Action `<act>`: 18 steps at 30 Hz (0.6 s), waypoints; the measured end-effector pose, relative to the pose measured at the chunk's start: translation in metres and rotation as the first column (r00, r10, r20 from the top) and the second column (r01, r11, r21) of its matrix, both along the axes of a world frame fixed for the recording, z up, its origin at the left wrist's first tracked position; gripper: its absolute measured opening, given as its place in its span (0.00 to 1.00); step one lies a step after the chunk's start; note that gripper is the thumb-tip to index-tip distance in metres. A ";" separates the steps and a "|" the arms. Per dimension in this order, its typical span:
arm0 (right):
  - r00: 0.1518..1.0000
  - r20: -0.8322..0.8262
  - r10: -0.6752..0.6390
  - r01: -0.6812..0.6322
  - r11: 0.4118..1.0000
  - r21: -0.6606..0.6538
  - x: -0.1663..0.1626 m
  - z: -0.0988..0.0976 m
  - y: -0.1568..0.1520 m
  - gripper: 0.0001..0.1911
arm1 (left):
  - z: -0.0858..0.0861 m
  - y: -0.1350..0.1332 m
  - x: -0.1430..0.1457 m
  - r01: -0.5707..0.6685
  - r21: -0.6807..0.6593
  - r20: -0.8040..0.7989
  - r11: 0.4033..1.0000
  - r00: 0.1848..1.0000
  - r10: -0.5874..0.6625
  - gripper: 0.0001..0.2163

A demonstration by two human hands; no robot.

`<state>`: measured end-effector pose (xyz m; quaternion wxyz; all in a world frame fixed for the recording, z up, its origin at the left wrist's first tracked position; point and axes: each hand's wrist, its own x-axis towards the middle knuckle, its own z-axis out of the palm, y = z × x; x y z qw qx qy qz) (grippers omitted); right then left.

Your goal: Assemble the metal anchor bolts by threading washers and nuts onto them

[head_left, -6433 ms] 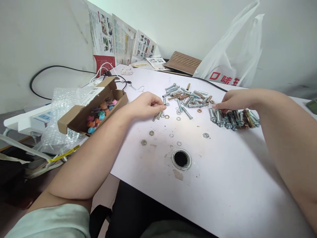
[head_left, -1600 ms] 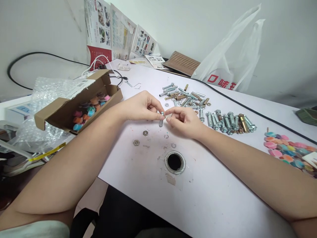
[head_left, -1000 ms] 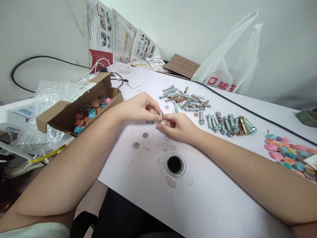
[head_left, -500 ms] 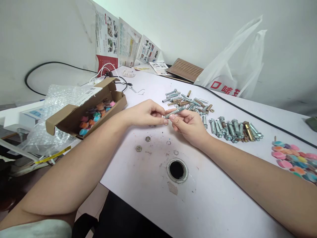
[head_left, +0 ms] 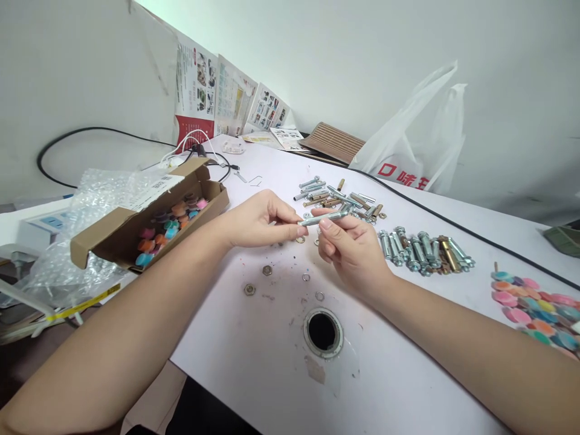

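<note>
My right hand (head_left: 351,241) grips a slender silver bolt (head_left: 324,219) between thumb and fingers, and the bolt lies nearly level. At its left end, the thumb and fingertips of my left hand (head_left: 267,220) pinch closed; whether a small part sits there is hidden. Two hex nuts (head_left: 249,289) and several thin washers (head_left: 306,277) lie on the table below my hands. Just behind my hands is a loose pile of bolts and metal sleeves (head_left: 317,192), some silver, some brass-brown. Assembled expansion bolts (head_left: 423,248) are grouped to the right of my right hand.
An open cardboard box (head_left: 106,226) with colourful caps stands at left beside bubble wrap (head_left: 106,187). More coloured caps (head_left: 516,299) lie at far right. A round hole (head_left: 323,333) pierces the table near its front. A black cable (head_left: 435,211) runs before a white plastic bag (head_left: 412,145).
The view has shifted, so the table sits lower in it. My right hand has turned the bolt closer to level, and both hands remain at it.
</note>
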<state>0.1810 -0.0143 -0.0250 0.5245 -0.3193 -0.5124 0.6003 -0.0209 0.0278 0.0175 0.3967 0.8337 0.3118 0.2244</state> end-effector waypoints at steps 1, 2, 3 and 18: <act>1.000 0.000 -0.019 0.019 0.999 0.027 0.001 0.002 0.000 0.14 | 0.002 -0.001 -0.001 -0.009 0.019 0.000 1.000 1.000 0.009 0.13; 0.999 -0.007 -0.046 0.046 0.997 0.054 0.003 0.003 0.000 0.13 | 0.005 -0.002 -0.002 -0.018 0.031 0.002 0.999 1.000 0.018 0.12; 0.997 -0.019 -0.074 0.076 0.994 0.081 0.004 0.004 0.001 0.12 | 0.007 -0.003 -0.004 -0.031 0.039 0.012 0.999 0.999 0.030 0.11; 0.789 0.598 -0.138 -0.145 0.905 0.400 0.043 0.029 0.041 0.12 | 0.004 0.008 -0.010 -0.151 0.020 0.203 0.988 0.969 0.144 0.10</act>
